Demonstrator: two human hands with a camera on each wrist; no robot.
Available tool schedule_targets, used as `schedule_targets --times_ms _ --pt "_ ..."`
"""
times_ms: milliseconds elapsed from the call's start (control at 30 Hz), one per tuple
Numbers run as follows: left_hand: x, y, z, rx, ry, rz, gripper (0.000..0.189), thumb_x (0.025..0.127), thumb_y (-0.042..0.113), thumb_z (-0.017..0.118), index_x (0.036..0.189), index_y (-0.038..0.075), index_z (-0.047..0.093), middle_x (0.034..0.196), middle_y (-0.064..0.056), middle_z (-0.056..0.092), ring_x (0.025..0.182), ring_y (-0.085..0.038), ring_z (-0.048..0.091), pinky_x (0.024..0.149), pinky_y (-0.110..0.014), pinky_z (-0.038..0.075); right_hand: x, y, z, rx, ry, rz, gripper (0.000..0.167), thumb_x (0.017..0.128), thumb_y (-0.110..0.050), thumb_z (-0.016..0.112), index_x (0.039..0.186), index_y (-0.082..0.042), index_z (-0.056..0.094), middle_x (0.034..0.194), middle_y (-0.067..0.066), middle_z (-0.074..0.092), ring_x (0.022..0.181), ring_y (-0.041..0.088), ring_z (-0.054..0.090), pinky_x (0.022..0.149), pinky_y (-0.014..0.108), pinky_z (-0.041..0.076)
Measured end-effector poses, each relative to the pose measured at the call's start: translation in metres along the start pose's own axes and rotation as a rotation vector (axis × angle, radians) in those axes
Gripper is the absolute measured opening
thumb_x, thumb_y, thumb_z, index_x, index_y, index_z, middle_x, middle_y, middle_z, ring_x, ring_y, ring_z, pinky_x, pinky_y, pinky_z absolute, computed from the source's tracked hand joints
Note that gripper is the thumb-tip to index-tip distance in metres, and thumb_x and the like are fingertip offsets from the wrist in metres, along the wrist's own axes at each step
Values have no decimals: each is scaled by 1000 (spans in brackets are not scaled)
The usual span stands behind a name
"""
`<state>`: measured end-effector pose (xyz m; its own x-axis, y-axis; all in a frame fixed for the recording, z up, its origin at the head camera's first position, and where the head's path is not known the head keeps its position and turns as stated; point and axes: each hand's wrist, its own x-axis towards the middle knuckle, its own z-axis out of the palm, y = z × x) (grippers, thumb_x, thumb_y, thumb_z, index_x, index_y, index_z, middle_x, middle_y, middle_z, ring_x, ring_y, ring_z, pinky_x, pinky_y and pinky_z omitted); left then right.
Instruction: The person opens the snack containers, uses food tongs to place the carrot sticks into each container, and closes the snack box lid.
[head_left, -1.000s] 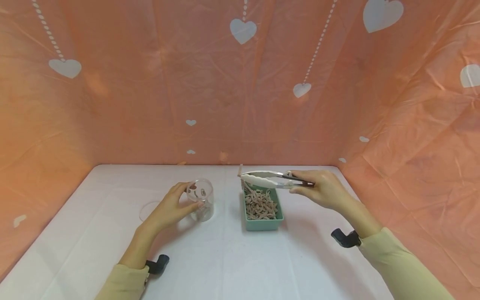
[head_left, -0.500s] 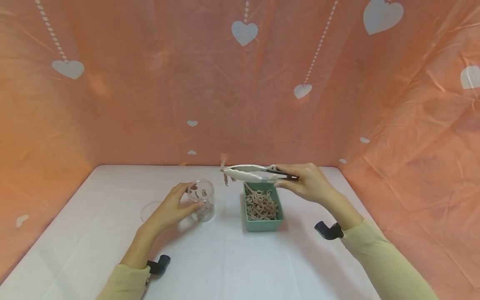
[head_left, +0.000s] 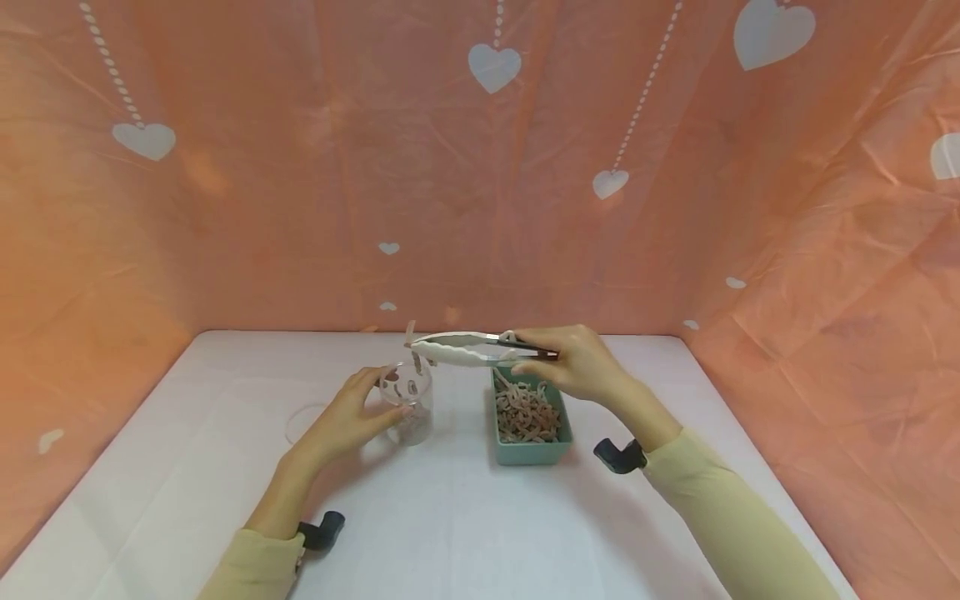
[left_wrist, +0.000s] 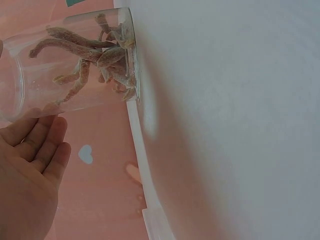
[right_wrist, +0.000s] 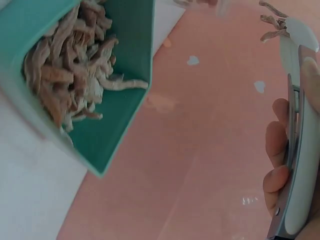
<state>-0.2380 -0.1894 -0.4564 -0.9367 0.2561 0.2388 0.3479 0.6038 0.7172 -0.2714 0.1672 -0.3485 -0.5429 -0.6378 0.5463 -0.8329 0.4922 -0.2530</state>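
My left hand (head_left: 348, 417) holds a clear plastic jar (head_left: 417, 427) upright on the table, thumb on the near side and fingers on the far side. Several brown, dried root-like pieces (left_wrist: 75, 47) lie inside it. White-tipped tongs (head_left: 459, 353) are in the grip of my right hand (head_left: 573, 360). Pinched in their tips is a small bunch of the same dried pieces (right_wrist: 272, 35), just above the jar's mouth. Under the right hand, a green rectangular bin (head_left: 532, 455) contains a heap of these pieces (head_left: 525, 414).
A clear round lid (head_left: 289, 425) lies on the white-covered table (head_left: 480, 525), left of the jar and partly behind the left hand. Orange cloth (head_left: 435, 192) printed with white hearts encloses the back and sides.
My right hand has carried the tongs and their bunch of dried pieces leftward, from above the bin to above the jar. The left hand and jar have stayed in place.
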Motion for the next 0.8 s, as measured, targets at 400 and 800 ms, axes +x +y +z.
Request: schedule_targets --times_ms 400,800 --pt "0 -1 0 -4 17 7 68 94 35 78 147 2 51 144 -19 54 140 -42 45 115 -66 35 5 -7 34 -50 -89 90 51 83 -23 88 129 -5 74 120 10 76 91 19 75 75 40 59" --pt "-1 0 0 -7 17 14 65 94 33 79 144 2 53 142 -19 55 139 -42 46 114 -67 36 2 -9 45 -50 -175 153 51 89 -28 84 135 -9 71 123 9 75 85 19 72 68 34 54"
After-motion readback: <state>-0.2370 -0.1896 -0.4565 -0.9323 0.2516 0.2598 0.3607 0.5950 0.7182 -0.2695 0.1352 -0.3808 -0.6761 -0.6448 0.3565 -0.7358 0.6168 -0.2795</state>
